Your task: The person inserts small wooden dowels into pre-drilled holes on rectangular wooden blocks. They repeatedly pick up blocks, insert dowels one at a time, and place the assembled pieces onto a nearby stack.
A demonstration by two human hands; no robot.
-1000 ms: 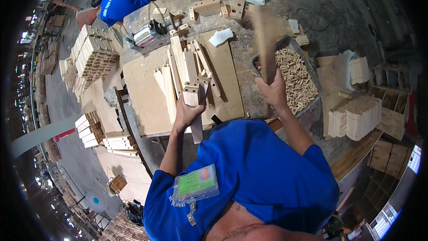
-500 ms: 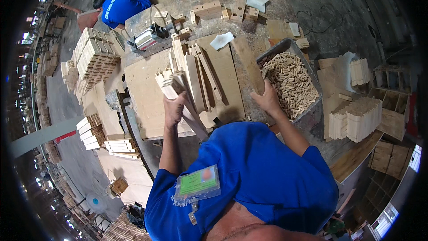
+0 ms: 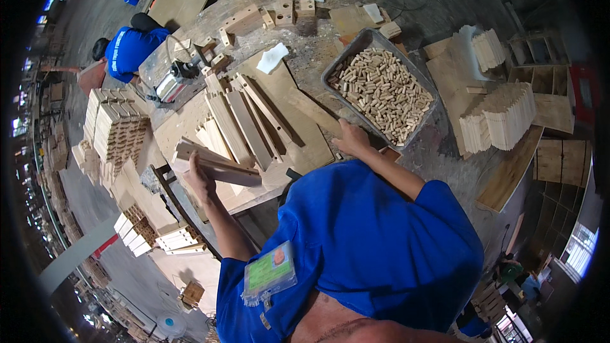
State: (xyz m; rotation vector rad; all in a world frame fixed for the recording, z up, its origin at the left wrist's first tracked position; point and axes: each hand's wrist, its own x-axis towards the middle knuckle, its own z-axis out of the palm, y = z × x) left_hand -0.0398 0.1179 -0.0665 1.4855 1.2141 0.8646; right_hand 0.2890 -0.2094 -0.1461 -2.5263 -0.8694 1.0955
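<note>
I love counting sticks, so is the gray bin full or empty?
Not empty, fairly full: wooden pegs lie piled across the gray bin, hiding its bottom.

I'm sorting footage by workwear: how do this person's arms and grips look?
Loose, short blue sleeves end near the elbows; both forearms are bare. The left grip and right grip are bare hands without gloves. No watch or cable shows on either forearm; any rings are too small to make out.
</note>
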